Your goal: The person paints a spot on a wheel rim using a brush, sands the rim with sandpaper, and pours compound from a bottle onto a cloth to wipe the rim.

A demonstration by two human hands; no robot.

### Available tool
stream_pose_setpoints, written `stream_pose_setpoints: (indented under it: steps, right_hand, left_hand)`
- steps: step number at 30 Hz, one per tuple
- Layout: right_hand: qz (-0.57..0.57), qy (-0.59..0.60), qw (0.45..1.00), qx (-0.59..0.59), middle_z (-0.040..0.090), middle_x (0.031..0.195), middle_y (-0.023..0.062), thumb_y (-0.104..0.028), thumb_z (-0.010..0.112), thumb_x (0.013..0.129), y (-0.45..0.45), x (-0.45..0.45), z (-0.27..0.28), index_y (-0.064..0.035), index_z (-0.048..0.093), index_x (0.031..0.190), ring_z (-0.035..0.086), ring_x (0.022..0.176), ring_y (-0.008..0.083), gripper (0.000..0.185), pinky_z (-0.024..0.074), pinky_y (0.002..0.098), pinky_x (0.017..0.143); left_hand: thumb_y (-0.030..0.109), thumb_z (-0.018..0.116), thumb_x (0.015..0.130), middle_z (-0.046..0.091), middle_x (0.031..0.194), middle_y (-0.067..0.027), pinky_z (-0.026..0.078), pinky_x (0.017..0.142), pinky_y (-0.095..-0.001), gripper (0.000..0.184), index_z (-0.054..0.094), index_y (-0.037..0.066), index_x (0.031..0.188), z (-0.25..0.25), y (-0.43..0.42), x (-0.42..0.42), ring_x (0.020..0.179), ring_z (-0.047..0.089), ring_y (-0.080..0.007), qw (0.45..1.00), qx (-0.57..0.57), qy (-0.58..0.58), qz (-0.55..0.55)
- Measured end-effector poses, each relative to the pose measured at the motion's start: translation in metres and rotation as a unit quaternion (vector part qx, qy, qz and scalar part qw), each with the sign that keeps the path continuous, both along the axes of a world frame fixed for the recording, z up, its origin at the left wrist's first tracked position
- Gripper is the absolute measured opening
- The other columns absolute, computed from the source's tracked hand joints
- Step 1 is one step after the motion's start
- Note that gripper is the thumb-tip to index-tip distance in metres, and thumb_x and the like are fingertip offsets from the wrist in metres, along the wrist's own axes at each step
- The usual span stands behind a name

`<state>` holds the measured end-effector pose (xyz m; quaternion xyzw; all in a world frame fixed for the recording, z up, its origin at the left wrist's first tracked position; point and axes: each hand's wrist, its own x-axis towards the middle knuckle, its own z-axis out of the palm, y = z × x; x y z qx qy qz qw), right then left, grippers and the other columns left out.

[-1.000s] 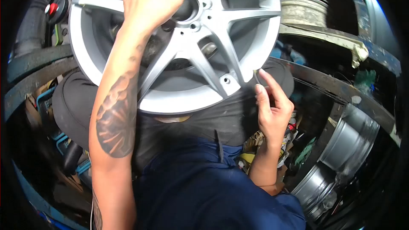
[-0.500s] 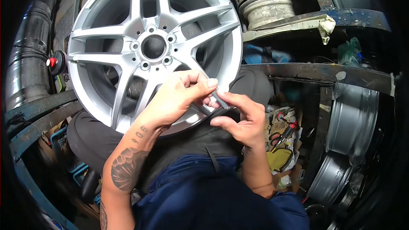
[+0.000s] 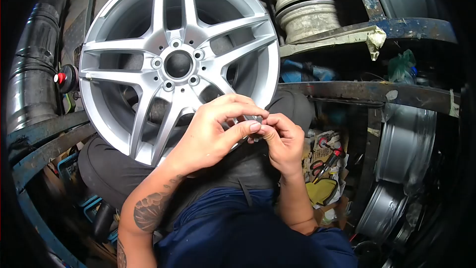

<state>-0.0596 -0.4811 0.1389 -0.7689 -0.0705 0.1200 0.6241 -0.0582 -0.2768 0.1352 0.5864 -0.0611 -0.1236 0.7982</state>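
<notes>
A silver multi-spoke alloy wheel [image 3: 178, 64] leans tilted in front of me, its lower rim at my lap. Over its lower right edge, my left hand [image 3: 215, 131] pinches a small dark grey strip [image 3: 257, 118] that looks like folded sandpaper. My right hand [image 3: 285, 144] meets it there, thumb and fingers closed on the same piece. Most of the strip is hidden behind the fingertips of both hands. Neither palm touches the wheel face.
A sander-like tool with a red knob [image 3: 60, 78] is left of the wheel. Worn rims [image 3: 305, 5] stand behind right. More silver rims [image 3: 406, 144] sit under a metal rack beam [image 3: 357, 91]. Scissors [image 3: 317, 167] and a yellow piece [image 3: 322, 189] lie low right.
My right fingers, spread beside the strip before, have closed in on it. My left fingers have curled over it, so less of it shows. The wheel sits slightly lower in view.
</notes>
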Motion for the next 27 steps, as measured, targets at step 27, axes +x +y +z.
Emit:
stream_pose_setpoints:
  steps: [27]
  right_hand:
    - [-0.009, 0.054, 0.99, 0.132, 0.069, 0.091, 0.0082, -0.005, 0.068, 0.1, -0.005, -0.012, -0.003, 0.0009, 0.058, 0.105, 0.07, 0.08, 0.0137, 0.012, 0.0573, 0.0251, 0.074]
  left_hand:
    - [0.004, 0.078, 0.091, 0.075, 0.102, -0.0147, 0.058, 0.08, -0.0289, 0.014, 0.074, -0.002, 0.103, 0.001, 0.003, -0.001, 0.088, 0.072, -0.0156, 0.999, 0.003, 0.04, -0.032]
